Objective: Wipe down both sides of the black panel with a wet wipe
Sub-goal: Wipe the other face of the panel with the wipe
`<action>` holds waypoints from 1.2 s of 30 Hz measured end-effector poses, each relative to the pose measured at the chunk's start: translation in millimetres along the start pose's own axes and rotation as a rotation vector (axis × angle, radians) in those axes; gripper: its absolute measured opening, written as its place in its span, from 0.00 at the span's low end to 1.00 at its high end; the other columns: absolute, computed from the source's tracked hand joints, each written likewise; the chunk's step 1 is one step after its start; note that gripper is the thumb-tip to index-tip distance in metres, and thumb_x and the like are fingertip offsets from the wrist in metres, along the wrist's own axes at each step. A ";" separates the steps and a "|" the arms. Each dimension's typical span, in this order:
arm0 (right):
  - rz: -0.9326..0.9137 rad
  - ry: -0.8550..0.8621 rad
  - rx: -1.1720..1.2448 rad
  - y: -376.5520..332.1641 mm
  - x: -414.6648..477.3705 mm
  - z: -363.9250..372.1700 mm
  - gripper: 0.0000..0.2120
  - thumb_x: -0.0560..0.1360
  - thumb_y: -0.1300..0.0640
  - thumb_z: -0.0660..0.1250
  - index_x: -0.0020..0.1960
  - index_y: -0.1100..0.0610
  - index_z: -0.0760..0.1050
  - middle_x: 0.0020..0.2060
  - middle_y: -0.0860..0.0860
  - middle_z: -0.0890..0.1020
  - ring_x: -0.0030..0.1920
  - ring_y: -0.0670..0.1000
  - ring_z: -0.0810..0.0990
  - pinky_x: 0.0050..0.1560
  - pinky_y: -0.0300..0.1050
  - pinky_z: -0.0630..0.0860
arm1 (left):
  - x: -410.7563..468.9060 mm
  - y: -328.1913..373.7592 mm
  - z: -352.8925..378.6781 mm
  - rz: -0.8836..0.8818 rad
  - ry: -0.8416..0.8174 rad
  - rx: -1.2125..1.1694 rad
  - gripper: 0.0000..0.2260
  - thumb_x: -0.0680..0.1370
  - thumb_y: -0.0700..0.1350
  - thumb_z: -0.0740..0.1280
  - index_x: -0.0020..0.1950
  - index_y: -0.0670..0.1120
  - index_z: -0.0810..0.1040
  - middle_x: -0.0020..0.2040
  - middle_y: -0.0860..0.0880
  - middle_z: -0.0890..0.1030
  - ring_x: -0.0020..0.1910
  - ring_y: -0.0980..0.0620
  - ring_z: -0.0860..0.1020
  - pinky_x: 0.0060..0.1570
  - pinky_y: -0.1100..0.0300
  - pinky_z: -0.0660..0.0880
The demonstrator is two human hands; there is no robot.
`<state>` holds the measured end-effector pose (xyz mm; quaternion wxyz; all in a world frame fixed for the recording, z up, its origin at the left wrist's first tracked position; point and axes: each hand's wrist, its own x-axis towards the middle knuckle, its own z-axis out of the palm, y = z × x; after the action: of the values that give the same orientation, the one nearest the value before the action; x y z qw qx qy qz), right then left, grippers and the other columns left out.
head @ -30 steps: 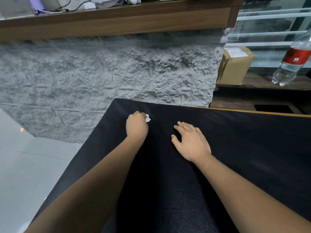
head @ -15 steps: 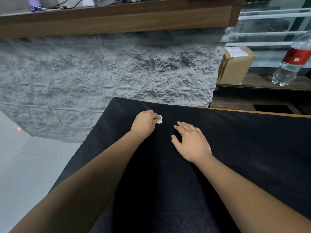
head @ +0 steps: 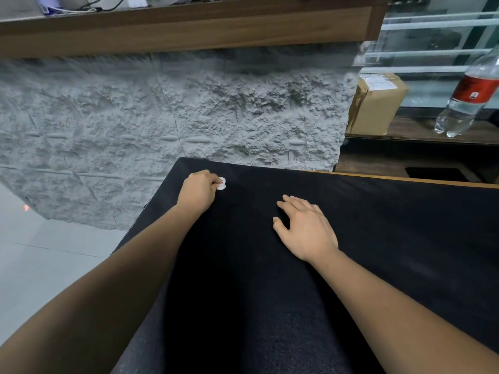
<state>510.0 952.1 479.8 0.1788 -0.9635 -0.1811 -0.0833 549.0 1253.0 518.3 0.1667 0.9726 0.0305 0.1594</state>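
The left hand (head: pixel 198 193) has its grip closed around a small crumpled wet wipe (head: pixel 222 183), pressing it on the black panel (head: pixel 378 225) near its far corner at 11 o'clock, while the right hand (head: pixel 305 229), at 4 o'clock from it, rests flat there, holding nothing. The upper side seems in work; how much is wiped cannot be told, and the other side probably remains.
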 end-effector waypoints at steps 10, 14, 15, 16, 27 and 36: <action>-0.001 0.007 -0.006 0.5 1.1 0.9 0.28 0.81 0.35 0.53 0.76 0.45 0.72 0.79 0.42 0.69 0.80 0.43 0.61 0.78 0.49 0.58 | 3.7 19.4 11.8 -0.236 0.111 0.086 0.11 0.80 0.35 0.65 0.55 0.43 0.86 0.54 0.43 0.82 0.51 0.41 0.81 0.47 0.51 0.74; 0.004 0.002 0.001 -0.2 0.7 0.7 0.28 0.81 0.36 0.53 0.76 0.44 0.71 0.79 0.42 0.68 0.80 0.43 0.61 0.78 0.49 0.58 | 6.8 45.2 23.5 -0.194 0.090 0.107 0.12 0.81 0.37 0.65 0.58 0.47 0.86 0.55 0.44 0.81 0.53 0.41 0.81 0.45 0.54 0.72; 0.005 0.000 0.002 -0.2 0.6 0.7 0.28 0.81 0.36 0.53 0.76 0.44 0.71 0.79 0.42 0.68 0.80 0.43 0.61 0.79 0.49 0.58 | 7.3 52.5 27.4 -0.167 0.082 0.111 0.12 0.81 0.37 0.65 0.59 0.48 0.85 0.54 0.44 0.81 0.52 0.41 0.80 0.45 0.55 0.71; 0.006 0.000 0.001 0.1 0.5 0.6 0.28 0.81 0.36 0.53 0.77 0.44 0.71 0.79 0.42 0.68 0.80 0.44 0.61 0.79 0.49 0.58 | 7.8 59.5 31.6 -0.142 0.074 0.112 0.13 0.81 0.37 0.65 0.59 0.48 0.85 0.54 0.44 0.81 0.52 0.42 0.80 0.45 0.55 0.70; 0.002 -0.001 -0.009 -0.7 1.0 -0.3 0.28 0.82 0.36 0.53 0.77 0.45 0.71 0.79 0.43 0.68 0.80 0.44 0.61 0.78 0.48 0.58 | 16.9 96.5 53.0 -0.013 0.020 -0.025 0.15 0.81 0.37 0.65 0.61 0.51 0.85 0.55 0.48 0.81 0.53 0.45 0.81 0.49 0.54 0.76; 0.000 0.009 -0.004 -1.2 0.3 -3.1 0.26 0.82 0.37 0.55 0.77 0.45 0.72 0.79 0.43 0.68 0.80 0.44 0.61 0.78 0.48 0.59 | 33.3 61.9 40.8 0.095 -0.062 -0.066 0.10 0.83 0.42 0.68 0.59 0.49 0.87 0.57 0.49 0.83 0.57 0.47 0.80 0.55 0.56 0.75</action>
<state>509.5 952.1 483.1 0.1779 -0.9634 -0.1800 -0.0881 594.0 1185.5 512.6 0.1919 0.9713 -0.0260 0.1380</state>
